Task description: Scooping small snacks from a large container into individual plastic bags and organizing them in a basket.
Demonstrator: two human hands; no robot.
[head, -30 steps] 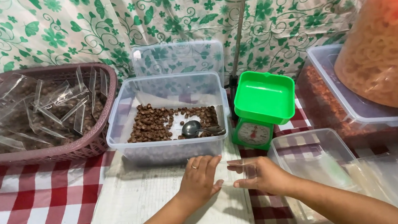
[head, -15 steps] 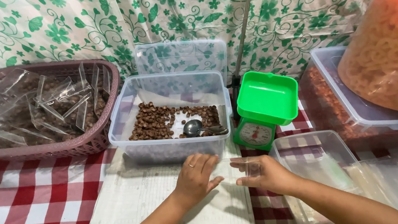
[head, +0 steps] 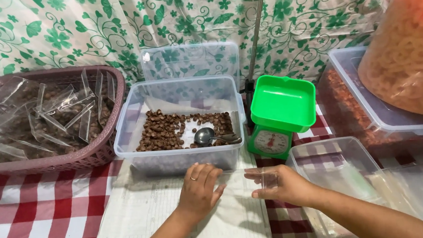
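Note:
A small clear plastic bag (head: 242,181) is held between my two hands above the pale table sheet. My left hand (head: 198,189), wearing a ring, grips its left edge. My right hand (head: 280,184) pinches its right edge. Just behind the hands stands a clear plastic tub (head: 135,124) holding small brown pellets (head: 164,131) and a metal spoon (head: 208,136). A green kitchen scale (head: 280,113) sits to the right of the tub.
A purple basket (head: 100,154) with several filled clear bags stands at the left. An empty clear tray (head: 327,157) lies at the right, beside loose plastic bags (head: 421,187). A lidded tub (head: 370,120) carries a large jar of orange snacks (head: 409,50). Red checked cloth (head: 31,216) covers the table.
Both hands have shifted slightly on the bag and lifted it a little toward the tub; the camera view moved a bit lower. Nothing else moved.

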